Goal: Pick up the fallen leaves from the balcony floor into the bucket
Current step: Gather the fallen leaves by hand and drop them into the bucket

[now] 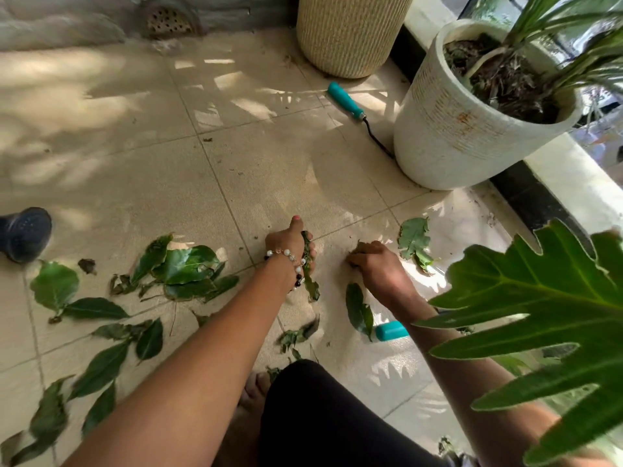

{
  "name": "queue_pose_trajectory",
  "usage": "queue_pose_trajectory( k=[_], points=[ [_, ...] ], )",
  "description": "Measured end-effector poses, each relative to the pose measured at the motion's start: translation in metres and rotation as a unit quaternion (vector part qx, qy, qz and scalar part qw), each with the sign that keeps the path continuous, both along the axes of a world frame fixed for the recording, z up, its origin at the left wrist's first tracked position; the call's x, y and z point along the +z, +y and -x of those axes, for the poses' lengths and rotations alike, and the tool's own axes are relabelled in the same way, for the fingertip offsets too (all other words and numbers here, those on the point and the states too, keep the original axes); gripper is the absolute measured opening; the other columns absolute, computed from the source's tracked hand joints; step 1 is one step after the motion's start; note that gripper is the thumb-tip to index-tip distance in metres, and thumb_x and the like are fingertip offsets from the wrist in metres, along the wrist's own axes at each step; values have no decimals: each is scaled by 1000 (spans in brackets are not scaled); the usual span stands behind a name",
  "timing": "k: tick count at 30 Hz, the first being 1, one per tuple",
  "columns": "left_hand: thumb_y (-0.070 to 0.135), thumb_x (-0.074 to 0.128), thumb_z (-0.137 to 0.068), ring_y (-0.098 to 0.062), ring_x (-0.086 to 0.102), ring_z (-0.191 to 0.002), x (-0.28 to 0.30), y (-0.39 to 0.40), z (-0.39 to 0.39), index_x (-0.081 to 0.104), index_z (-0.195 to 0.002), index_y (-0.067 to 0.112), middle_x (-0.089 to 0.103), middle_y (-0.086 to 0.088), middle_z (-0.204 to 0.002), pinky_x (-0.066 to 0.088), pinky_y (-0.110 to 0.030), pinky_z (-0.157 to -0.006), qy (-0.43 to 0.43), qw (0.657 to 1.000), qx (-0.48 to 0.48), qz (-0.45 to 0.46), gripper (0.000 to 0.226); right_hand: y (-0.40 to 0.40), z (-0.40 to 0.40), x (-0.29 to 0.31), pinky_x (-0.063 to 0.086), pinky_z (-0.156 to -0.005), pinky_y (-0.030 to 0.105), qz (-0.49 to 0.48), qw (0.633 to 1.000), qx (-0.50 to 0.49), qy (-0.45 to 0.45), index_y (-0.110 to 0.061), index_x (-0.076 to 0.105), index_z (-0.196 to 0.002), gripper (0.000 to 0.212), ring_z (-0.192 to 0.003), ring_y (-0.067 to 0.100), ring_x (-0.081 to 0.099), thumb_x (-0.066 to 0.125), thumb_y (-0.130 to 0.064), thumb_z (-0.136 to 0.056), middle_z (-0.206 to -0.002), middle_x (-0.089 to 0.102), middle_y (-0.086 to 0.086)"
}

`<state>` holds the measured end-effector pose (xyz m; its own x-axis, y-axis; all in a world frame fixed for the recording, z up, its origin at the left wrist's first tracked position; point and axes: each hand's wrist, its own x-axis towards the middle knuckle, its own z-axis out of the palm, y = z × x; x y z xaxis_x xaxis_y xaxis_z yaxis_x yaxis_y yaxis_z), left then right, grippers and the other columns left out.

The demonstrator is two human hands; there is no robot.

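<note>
Green fallen leaves (183,266) lie scattered over the beige tiled floor (141,156), most of them at the left and lower left. My left hand (286,246), with a bead bracelet on the wrist, grips a bunch of leaves (308,274) that hangs below the fist. My right hand (377,264) is down on the tiles with its fingers curled round a small leaf piece. A pale torn leaf (414,239) lies just right of it, and a dark leaf (359,310) just below it. No bucket is in view.
A white planter (451,129) with a plant stands at the right by the balcony edge, a woven pot (347,32) behind it. A teal-handled tool (347,101) lies between them; another teal handle (391,330) lies under my right arm. A dark watering rose (25,232) is at the left.
</note>
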<state>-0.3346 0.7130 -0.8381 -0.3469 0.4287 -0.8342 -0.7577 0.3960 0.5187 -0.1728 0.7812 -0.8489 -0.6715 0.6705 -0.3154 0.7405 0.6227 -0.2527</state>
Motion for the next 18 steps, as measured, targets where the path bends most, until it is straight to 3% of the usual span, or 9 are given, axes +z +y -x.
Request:
queue_pose_trajectory(
  k=[4,6,8,10,13,15,18],
  points=[
    [47,48,-99,-14,45,-33,-1,-3,1,56,-66,11,53,-4,-53,35,-16,-38,-3,1000,-18,6,49,-1,17,15,52,-89,23,59,972,-152,171,-11,70,-112,25,-98,17,67,61,-2,-90,-115,69,6],
    [47,49,-98,-16,49,-38,-2,-2,2,62,-73,8,59,-6,-58,38,-19,-39,24,999,-26,18,48,-6,30,28,58,-80,30,184,901,-244,308,-9,72,-104,22,-85,17,70,68,-2,-84,-103,73,8],
    [50,53,-95,-22,63,-57,-1,0,1,67,-94,4,68,-11,-77,51,-27,-51,72,995,-40,50,48,-14,48,37,59,-76,31,260,839,-283,386,-6,71,-102,20,-82,18,71,69,-1,-82,-96,73,9],
    [59,52,-91,-27,67,-76,-2,3,1,65,-103,5,69,-11,-91,57,-34,-69,94,992,-56,69,57,-24,66,36,58,-80,30,208,862,-251,389,-8,72,-104,22,-86,14,71,70,-4,-83,-98,74,5],
    [81,46,-70,-29,69,-86,-2,11,3,69,-103,9,72,-12,-97,56,-40,-79,18,999,-31,25,83,-37,78,33,53,-75,15,61,926,-135,348,-12,73,-109,23,-82,8,68,62,-5,-89,-98,75,1],
    [88,46,-50,-30,68,-93,-25,19,5,69,-104,9,72,-13,-102,53,-41,-84,12,999,-28,19,99,-36,76,31,49,-74,23,16,948,-42,316,-8,72,-108,27,-83,16,65,53,-2,-90,-97,74,8],
    [92,49,-28,-31,71,-87,-46,27,8,70,-105,13,73,-10,-100,55,-44,-86,22,997,-50,45,112,-26,67,33,34,-105,30,108,963,-7,249,-10,63,-124,34,-129,17,47,45,-5,-96,-128,62,11]
  ],
)
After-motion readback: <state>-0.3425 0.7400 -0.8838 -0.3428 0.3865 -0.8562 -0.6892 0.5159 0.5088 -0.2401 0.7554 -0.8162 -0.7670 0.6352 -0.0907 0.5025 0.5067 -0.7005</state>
